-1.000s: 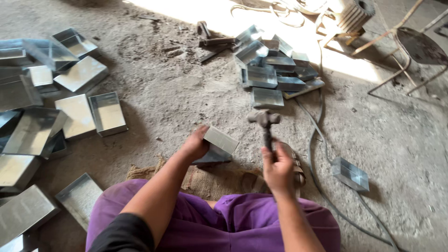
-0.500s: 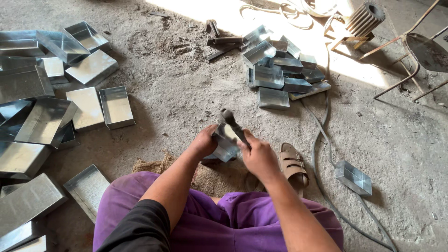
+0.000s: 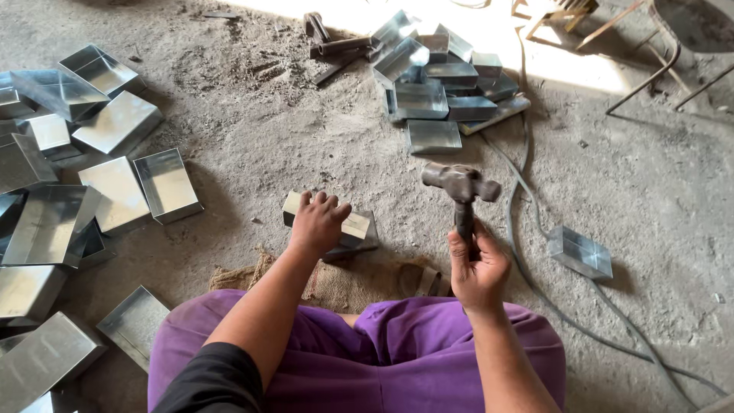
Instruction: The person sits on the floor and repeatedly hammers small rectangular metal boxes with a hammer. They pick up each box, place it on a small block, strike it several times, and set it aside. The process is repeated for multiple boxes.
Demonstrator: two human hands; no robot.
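Fingers of the right hand (image 3: pixel 478 268) clamp a raised hammer (image 3: pixel 461 191); left hand (image 3: pixel 317 222) presses, spread, on a metal box (image 3: pixel 330 222).

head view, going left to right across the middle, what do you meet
pile of metal trays → open tray → left hand on a metal box → hammer in the right hand → cable → lone tray

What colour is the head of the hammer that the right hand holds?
Dark grey, dull metal: the hammer in the right hand, seen clearly in the head view.
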